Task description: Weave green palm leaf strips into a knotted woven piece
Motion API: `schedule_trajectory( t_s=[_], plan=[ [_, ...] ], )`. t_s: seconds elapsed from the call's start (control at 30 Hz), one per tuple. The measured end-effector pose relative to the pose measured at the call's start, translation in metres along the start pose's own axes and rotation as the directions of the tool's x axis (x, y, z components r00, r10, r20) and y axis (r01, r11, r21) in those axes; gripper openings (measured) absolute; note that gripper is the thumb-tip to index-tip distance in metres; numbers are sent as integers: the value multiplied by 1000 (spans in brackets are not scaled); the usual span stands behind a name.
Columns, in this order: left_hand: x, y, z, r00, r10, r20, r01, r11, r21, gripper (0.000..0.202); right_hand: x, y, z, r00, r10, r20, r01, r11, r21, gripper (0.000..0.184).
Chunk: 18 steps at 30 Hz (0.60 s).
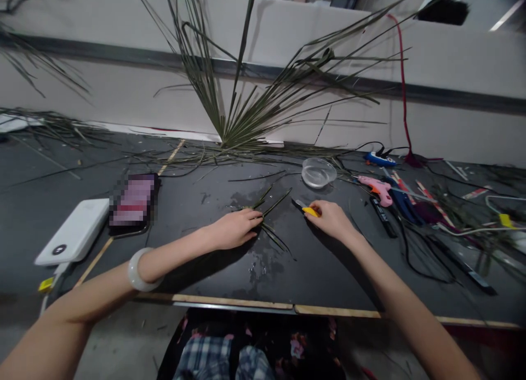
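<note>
My left hand (pixel 238 226) rests low over the dark table, its fingers closed on a small bundle of green leaf strips (pixel 276 203). Strip ends stick out past the fingertips, some toward the back and some toward the front right. To the right, my right hand (pixel 331 218) grips a yellow-handled utility knife (pixel 311 211). Its dark blade points left and back, toward the strips but apart from them. Water drops and wet patches lie on the table around the left hand.
A fan-shaped palm leaf (pixel 230 136) leans on the white partition behind. A clear plastic bowl (pixel 318 173) sits near it. Left are a phone (pixel 133 205) and a white power bank (pixel 76 232). A pink glue gun (pixel 378 188), cables and a black marker (pixel 383 218) lie to the right.
</note>
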State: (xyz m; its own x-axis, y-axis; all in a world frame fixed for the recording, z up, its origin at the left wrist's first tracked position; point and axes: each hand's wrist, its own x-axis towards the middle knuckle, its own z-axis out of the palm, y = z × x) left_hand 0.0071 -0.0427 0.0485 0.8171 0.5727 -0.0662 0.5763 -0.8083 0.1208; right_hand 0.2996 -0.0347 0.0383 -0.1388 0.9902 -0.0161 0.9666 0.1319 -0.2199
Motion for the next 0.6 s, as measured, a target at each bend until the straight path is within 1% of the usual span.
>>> schedule_trajectory(
  t_s=[0.1, 0.23, 0.3, 0.37, 0.43, 0.47, 0.53, 0.6],
  plan=[
    [0, 6, 10, 999, -12, 37, 10, 999, 53, 42, -5, 2, -5, 1000, 7, 1, -7, 1000, 29, 23],
    [-4, 18, 29, 996, -84, -8, 85, 991, 107, 50, -9, 2, -4, 1000, -3, 2, 3, 999, 50, 23],
    [-7, 21, 33, 995, -97, -21, 98, 990, 101, 51, -10, 1, -2, 1000, -8, -1, 8, 999, 49, 24],
    [-8, 19, 28, 997, -76, -31, 78, 995, 68, 48, -10, -1, 0, 1000, -17, -3, 17, 999, 42, 25],
    [-7, 11, 16, 997, -45, -70, 46, 999, 11, 41, -9, -3, 2, 999, -32, -10, 33, 999, 42, 25],
    [-5, 5, 9, 993, -51, -109, 49, 999, -24, 37, -8, -4, 2, 999, -41, -21, 42, 998, 48, 24],
    [2, -10, -4, 975, -128, -183, 114, 990, -87, 31, -7, -8, 2, 996, -64, -60, 68, 995, 69, 24],
    [9, -25, -11, 954, -194, -230, 171, 978, -117, 27, -5, -14, 1, 990, -89, -111, 100, 990, 100, 24]
  ],
)
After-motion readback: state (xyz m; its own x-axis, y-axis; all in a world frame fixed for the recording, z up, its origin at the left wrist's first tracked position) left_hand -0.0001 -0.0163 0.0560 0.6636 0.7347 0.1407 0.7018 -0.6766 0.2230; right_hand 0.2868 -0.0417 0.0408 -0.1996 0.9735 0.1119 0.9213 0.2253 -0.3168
